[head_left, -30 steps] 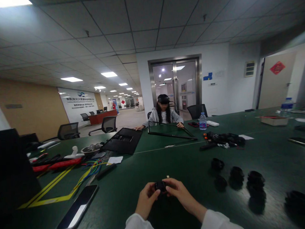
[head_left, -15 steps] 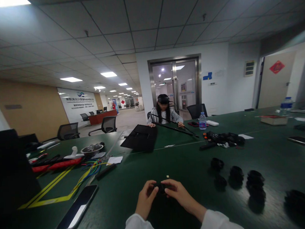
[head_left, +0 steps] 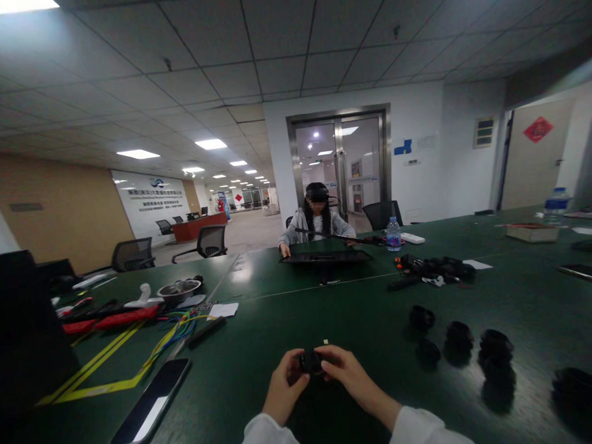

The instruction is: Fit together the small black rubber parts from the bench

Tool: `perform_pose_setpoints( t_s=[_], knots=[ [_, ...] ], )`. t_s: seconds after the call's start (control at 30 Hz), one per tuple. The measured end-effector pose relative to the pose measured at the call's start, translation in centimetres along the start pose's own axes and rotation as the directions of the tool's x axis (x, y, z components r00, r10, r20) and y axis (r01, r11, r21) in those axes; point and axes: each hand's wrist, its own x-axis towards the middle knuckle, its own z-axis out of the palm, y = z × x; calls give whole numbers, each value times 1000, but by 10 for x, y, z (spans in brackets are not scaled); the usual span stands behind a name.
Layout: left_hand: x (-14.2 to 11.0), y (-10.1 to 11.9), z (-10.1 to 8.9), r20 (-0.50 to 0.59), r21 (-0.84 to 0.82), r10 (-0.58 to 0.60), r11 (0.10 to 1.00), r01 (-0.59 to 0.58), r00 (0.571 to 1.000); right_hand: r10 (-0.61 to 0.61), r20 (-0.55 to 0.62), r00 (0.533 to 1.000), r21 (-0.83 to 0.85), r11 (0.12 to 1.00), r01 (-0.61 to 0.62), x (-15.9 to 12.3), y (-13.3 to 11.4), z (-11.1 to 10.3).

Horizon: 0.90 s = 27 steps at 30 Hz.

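Observation:
Between my two hands is a small black round part [head_left: 310, 362], just above the near middle of the green table [head_left: 261, 327]. My left hand [head_left: 284, 385] grips its left side with thumb and fingers. On its other side, the fingertips of my right hand [head_left: 348, 375] are closed on it. Its exact kind is too dark to make out. Several similar black round parts stand to the right, among them one small part [head_left: 459, 336] and a larger one [head_left: 578, 393] near the right edge. A tiny pale piece [head_left: 325, 342] lies just beyond my hands.
A smartphone [head_left: 151, 405] lies at left, near coloured wires [head_left: 183, 326] and a metal bowl [head_left: 178, 288]. Across the table a person [head_left: 316, 215] handles a flat black panel [head_left: 326, 256]. A water bottle [head_left: 393, 235] and a black cluster of parts [head_left: 436, 267] are at right.
The black part between my hands has turned, showing more of its face, and my fingers have shifted slightly. Across the table, the person's black panel has moved right and is tilted flatter.

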Motion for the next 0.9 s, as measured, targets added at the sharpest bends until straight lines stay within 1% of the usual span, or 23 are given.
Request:
perform_pose_setpoints(
  t_s=[0.2,0.27,0.43,0.57,0.67,0.9],
  knots=[
    [0,2,1,-26,46,-43,998,45,999,-24,22,999,5,1000,24,-1,4,-4],
    [0,2,1,-23,56,-44,997,45,999,-24,22,999,6,1000,24,-1,4,-4],
    [-1,4,0,-73,27,-26,999,28,997,10,-4,1000,-18,1000,-10,-3,-2,-1],
    [-2,9,0,-48,63,17,998,-14,999,6,-2,1000,-24,1000,-6,-4,-6,1],
    [-2,10,0,-58,101,9,995,-3,998,12,13,1000,-34,999,-12,-5,-6,0],
    [2,-5,-2,-6,71,7,997,-7,1000,-49,-27,998,-15,999,49,1,3,-1]
  ],
)
